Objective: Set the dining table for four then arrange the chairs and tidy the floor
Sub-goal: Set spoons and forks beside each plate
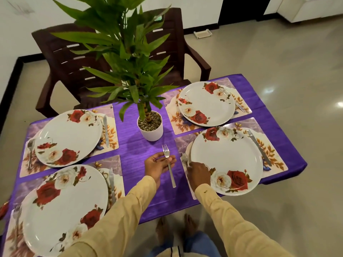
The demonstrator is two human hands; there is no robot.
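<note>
1. Purple cloth covers the table [133, 154]. Four flowered plates sit on placemats around a white plant pot [150, 127] at its middle. A brown chair [78, 67] stands past the far edge, at 11 o'clock from the pot, and pale floor [278, 75] lies open at 3 o'clock.
2. Both my arms reach in from 6 o'clock in cream sleeves. My left forearm crosses the near corner of the near-left plate [65, 206], which lies at 7 o'clock from the pot. My left hand [159, 165] is turned palm up over the bare strip of cloth between the mats. My right hand [198, 175] is knuckles up at the left rim of the near-right plate [226, 160], which lies at 4 o'clock.
3. That bare strip runs from the pot toward me and is the only open cloth near my hands. The near-right plate overhangs its placemat [274, 160], and its near rim comes close to the table's near edge. A knife [259, 147] lies just beside its right rim.
4. My hands are apart, with a narrow gap of cloth between them.
   - My left thumb and fingers pinch a fork [171, 175] near its neck, tines toward 12 o'clock and handle trailing toward 6.
   - My right fingers curl down beside the other fork [184, 157], whose tines show at the plate's left rim. I cannot tell whether they grip it or only touch it.
</note>
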